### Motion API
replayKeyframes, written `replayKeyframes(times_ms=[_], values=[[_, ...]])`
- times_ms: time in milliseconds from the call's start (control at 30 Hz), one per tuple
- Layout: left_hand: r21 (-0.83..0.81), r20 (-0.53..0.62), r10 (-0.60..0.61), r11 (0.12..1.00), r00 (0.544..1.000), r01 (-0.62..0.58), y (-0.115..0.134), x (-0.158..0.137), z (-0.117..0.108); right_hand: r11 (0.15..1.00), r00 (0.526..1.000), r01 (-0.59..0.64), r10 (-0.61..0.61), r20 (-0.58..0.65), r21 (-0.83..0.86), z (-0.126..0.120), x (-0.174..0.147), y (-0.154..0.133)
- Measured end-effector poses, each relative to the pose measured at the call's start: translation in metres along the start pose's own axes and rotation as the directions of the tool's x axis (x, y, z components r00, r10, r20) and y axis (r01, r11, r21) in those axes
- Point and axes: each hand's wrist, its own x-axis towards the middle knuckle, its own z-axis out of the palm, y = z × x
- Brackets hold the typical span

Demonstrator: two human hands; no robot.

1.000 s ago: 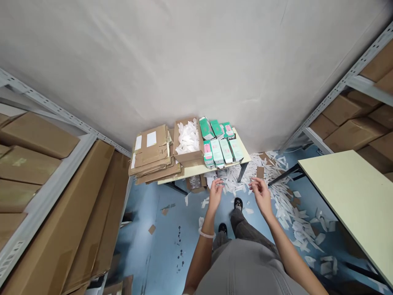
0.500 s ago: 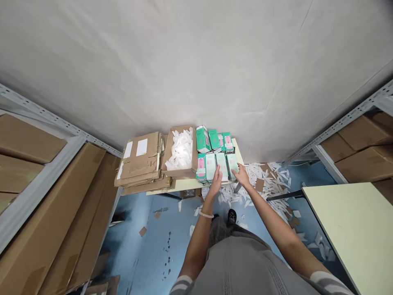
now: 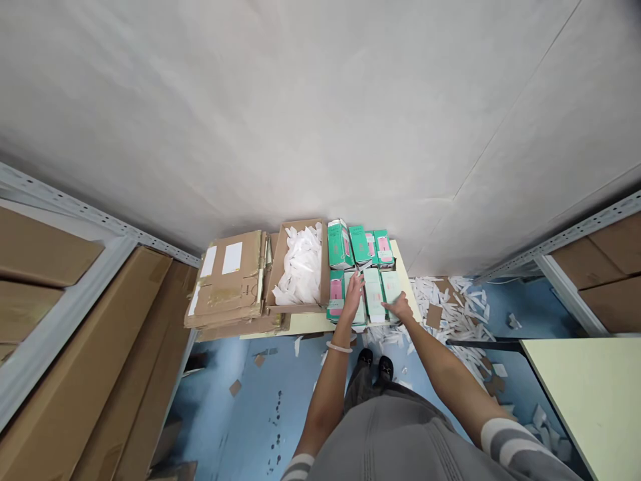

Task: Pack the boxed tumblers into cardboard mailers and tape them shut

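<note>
On the small pale table [image 3: 305, 324] stand two rows of cartons. The back row has green cartons [image 3: 342, 244] with pink panels. In the front row are a green and pink carton [image 3: 336, 291] and pale green boxes [image 3: 373, 294]. My left hand [image 3: 353, 295] is over the front row, fingers together, with a thin white slip [image 3: 365, 266] at its fingertips. My right hand [image 3: 401, 307] grips the near corner of the rightmost pale green box [image 3: 391, 286], thumb on its left side. Left of the cartons, an open cardboard box [image 3: 273, 280] holds white slips [image 3: 300, 264].
Flattened cardboard [image 3: 230, 280] is stacked at the table's left end. White slips [image 3: 451, 307] litter the blue floor [image 3: 250, 407] at right. Shelves with large cartons [image 3: 65, 354] flank both sides. Another pale table [image 3: 581, 394] stands at lower right.
A white slip now shows at my left fingertips, over the front boxes. My right hand has shifted toward the near end of the rightmost box. The view has tilted and turned slightly.
</note>
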Motion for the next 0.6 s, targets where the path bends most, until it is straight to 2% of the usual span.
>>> replayKeyframes(times_ms=[133,300,367,433,500,533,600], values=[[-0.038,0.035,-0.04,0.998,0.999,0.041,-0.001,0.006,-0.002,1.0,1.0,-0.002,0.002,-0.01,-0.03,-0.009,-0.001,0.016],[-0.014,0.105,-0.077,0.997,0.992,0.079,0.002,0.009,-0.008,0.996,0.99,-0.086,0.087,-0.115,0.016,-0.018,-0.027,0.024],[0.009,0.138,-0.099,0.995,0.986,0.098,0.003,0.01,-0.012,0.993,0.982,-0.055,0.073,-0.176,0.101,-0.029,-0.041,0.029],[0.043,0.192,-0.146,0.989,0.97,0.14,0.004,0.011,-0.008,0.978,0.966,0.036,0.019,-0.258,0.205,-0.044,-0.057,0.037],[0.084,0.31,-0.217,0.976,0.925,0.201,0.006,0.01,0.008,0.937,0.935,0.164,-0.049,-0.351,0.307,-0.062,-0.077,0.046],[0.097,0.39,-0.253,0.967,0.886,0.234,0.006,0.007,0.021,0.905,0.916,0.241,-0.093,-0.391,0.351,-0.071,-0.089,0.051],[0.069,0.574,-0.28,0.953,0.769,0.296,0.006,-0.002,0.055,0.827,0.883,0.352,-0.139,-0.448,0.438,-0.087,-0.115,0.058]])
